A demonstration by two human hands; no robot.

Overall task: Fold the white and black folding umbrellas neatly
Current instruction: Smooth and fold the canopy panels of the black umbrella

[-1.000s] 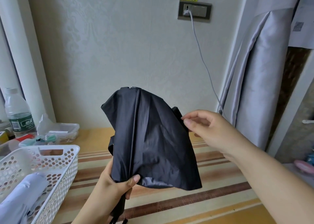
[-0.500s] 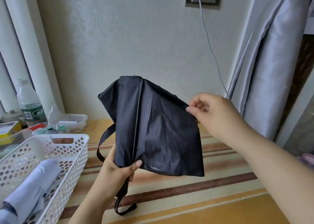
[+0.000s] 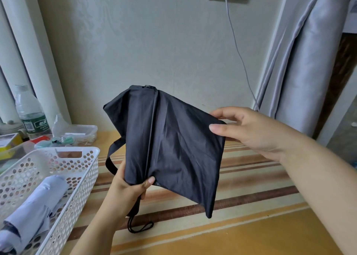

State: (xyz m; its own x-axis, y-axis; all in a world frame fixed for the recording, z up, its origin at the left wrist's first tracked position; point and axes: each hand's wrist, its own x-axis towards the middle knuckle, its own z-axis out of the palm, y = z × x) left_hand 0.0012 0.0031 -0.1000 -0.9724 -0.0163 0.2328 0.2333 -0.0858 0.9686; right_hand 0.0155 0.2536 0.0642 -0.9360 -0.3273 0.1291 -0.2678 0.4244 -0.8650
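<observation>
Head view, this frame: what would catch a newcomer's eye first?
The black folding umbrella, held up mid-frame above the striped table: the left hand grips it near the handle while the right hand pinches a canopy panel out to the side. Next, at lower left, the white folding umbrella lies rolled in a white perforated basket.

The right hand point(image 3: 249, 131) has drawn its pinched panel of the black umbrella point(image 3: 170, 144) outward to the right, so the cloth that hung bunched a second ago is now spread flat and taut. The strap loop point(image 3: 112, 156) has swung out on the left, and the wrist cord point(image 3: 139, 227) now shows below the left hand point(image 3: 125, 193).
</observation>
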